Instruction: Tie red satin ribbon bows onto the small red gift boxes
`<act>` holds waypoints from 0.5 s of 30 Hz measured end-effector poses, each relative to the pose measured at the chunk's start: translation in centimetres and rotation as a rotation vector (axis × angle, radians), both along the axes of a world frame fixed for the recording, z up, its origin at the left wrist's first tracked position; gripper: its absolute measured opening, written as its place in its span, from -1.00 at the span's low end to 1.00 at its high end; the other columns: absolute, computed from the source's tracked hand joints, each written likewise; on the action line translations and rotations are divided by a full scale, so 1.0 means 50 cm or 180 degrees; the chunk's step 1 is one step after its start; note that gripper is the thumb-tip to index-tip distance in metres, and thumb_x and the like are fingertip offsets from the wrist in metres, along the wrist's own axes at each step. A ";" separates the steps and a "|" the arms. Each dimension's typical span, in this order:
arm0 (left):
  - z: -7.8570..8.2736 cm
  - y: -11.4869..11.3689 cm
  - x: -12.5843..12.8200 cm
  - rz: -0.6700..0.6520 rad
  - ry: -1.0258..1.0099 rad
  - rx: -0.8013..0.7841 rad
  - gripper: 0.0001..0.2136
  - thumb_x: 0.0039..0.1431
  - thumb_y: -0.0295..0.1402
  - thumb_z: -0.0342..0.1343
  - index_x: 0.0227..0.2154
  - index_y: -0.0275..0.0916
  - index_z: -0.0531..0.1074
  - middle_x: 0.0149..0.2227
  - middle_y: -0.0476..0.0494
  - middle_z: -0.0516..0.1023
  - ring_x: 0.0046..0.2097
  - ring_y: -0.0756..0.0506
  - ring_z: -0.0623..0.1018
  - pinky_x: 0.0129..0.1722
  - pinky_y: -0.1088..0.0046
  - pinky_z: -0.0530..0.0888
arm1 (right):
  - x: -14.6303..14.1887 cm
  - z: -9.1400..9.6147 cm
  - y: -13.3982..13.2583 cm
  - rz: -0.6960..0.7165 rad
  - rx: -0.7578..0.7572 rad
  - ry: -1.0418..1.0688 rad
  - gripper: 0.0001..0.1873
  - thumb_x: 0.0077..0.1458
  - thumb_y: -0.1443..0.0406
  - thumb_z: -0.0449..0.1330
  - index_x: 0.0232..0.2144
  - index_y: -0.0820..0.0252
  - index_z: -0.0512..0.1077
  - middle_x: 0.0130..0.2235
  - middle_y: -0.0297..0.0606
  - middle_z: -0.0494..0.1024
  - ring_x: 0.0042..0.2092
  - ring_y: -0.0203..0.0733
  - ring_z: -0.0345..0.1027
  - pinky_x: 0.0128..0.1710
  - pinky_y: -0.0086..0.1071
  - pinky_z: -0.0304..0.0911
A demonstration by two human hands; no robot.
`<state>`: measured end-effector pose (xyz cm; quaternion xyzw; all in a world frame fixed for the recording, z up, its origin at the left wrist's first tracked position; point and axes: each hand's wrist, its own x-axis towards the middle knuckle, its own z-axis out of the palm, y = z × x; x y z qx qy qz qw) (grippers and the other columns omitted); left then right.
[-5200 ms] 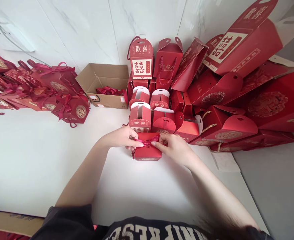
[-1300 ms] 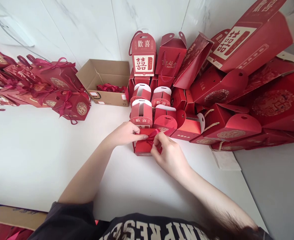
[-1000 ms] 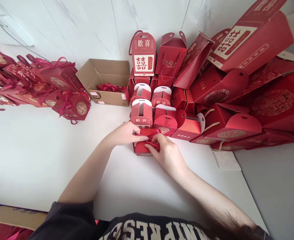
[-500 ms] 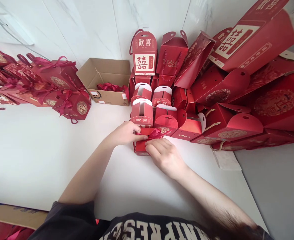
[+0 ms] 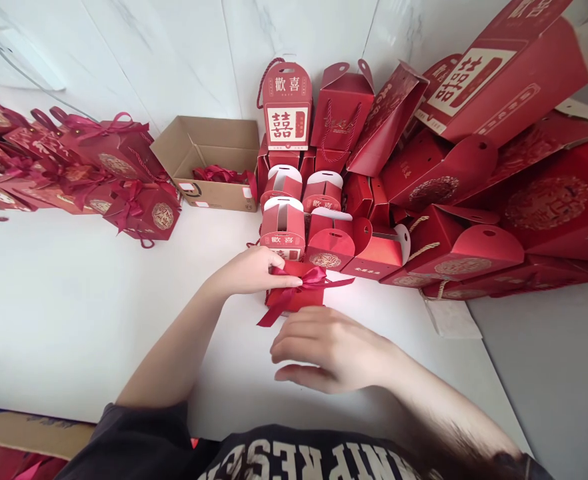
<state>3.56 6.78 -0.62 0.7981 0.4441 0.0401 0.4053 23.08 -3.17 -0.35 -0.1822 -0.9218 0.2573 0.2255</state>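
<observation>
In front of me a small red gift box sits on the white table, a dark red ribbon bow across its top. One ribbon tail hangs over the near left side, and another sticks out to the right. My left hand is closed at the bow's left side, thumb and fingers pinching the ribbon. Nearer to me, my right hand hovers apart from the box, fingers loosely curved, thumb away from them, with nothing in it. Its fingertips are just short of the box's near side.
Behind the box stand rows of red gift boxes, with larger ones stacked at right. A cardboard box holding red ribbon stands against the wall. Ribboned boxes are grouped at left. Another carton is at the lower left.
My right hand has let go of the ribbon and drawn back toward me, its fingers opening. The bow and its tails now show. My left hand stays at the bow.
</observation>
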 end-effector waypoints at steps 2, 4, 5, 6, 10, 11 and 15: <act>0.004 -0.002 -0.001 -0.0088 -0.0014 -0.0083 -0.53 0.01 0.02 0.21 -0.63 -0.23 0.15 -0.60 0.07 0.15 -0.54 0.04 0.15 -0.54 0.47 0.10 | 0.024 0.019 0.013 -0.0338 -0.0433 0.0360 -0.86 0.32 0.23 0.06 -0.22 0.10 0.41 -0.25 -0.27 0.56 -0.19 -0.20 0.40 -0.12 -0.30 0.32; 0.008 -0.003 -0.004 -0.0196 -0.0003 -0.0149 -0.56 -0.05 -0.01 0.26 -0.60 -0.23 0.19 -0.58 0.07 0.21 -0.52 0.04 0.20 -0.53 0.48 0.13 | 0.049 0.024 0.034 -0.1052 -0.0593 0.0506 -0.84 0.34 0.26 0.04 -0.24 0.11 0.41 -0.23 -0.26 0.54 -0.17 -0.20 0.38 -0.10 -0.29 0.29; 0.011 -0.003 -0.005 -0.0238 0.0028 -0.0170 -0.57 -0.08 -0.03 0.29 -0.59 -0.22 0.20 -0.57 0.08 0.22 -0.52 0.04 0.20 -0.53 0.49 0.14 | 0.060 0.020 0.046 -0.1408 -0.0655 0.0493 -0.82 0.34 0.25 0.03 -0.25 0.11 0.41 -0.21 -0.25 0.53 -0.14 -0.18 0.37 -0.08 -0.27 0.27; 0.013 -0.003 -0.007 -0.0277 0.0076 -0.0193 -0.57 -0.11 -0.05 0.31 -0.58 -0.22 0.19 -0.57 0.08 0.23 -0.52 0.04 0.21 -0.54 0.49 0.13 | 0.070 0.012 0.058 -0.1671 -0.0767 0.0471 -0.81 0.34 0.22 0.02 -0.24 0.11 0.41 -0.18 -0.23 0.51 -0.11 -0.17 0.36 -0.07 -0.27 0.27; 0.019 -0.001 -0.011 -0.0430 0.0226 -0.0333 -0.57 -0.15 -0.09 0.34 -0.55 -0.21 0.19 -0.56 0.08 0.31 -0.52 0.03 0.26 -0.56 0.50 0.12 | 0.089 -0.030 0.096 -0.1777 -0.1483 0.0335 -0.74 0.34 0.12 0.00 -0.19 0.10 0.41 -0.11 -0.24 0.48 -0.10 -0.19 0.37 -0.10 -0.30 0.28; 0.019 -0.001 -0.011 -0.0460 0.0236 -0.0344 -0.56 -0.15 -0.08 0.35 -0.55 -0.21 0.19 -0.56 0.08 0.31 -0.53 0.04 0.26 -0.56 0.50 0.12 | 0.090 -0.039 0.101 -0.1704 -0.1637 0.0291 -0.74 0.33 0.11 0.01 -0.19 0.10 0.41 -0.09 -0.24 0.47 -0.10 -0.20 0.37 -0.08 -0.29 0.28; 0.018 0.001 -0.011 -0.0507 0.0143 -0.0321 -0.54 -0.16 -0.08 0.35 -0.56 -0.22 0.17 -0.55 0.08 0.29 -0.52 0.04 0.25 -0.55 0.51 0.14 | 0.091 -0.052 0.106 -0.1526 -0.1929 0.0231 -0.74 0.21 0.06 0.16 -0.32 0.13 0.40 0.06 -0.20 0.43 0.07 -0.11 0.33 0.09 -0.17 0.21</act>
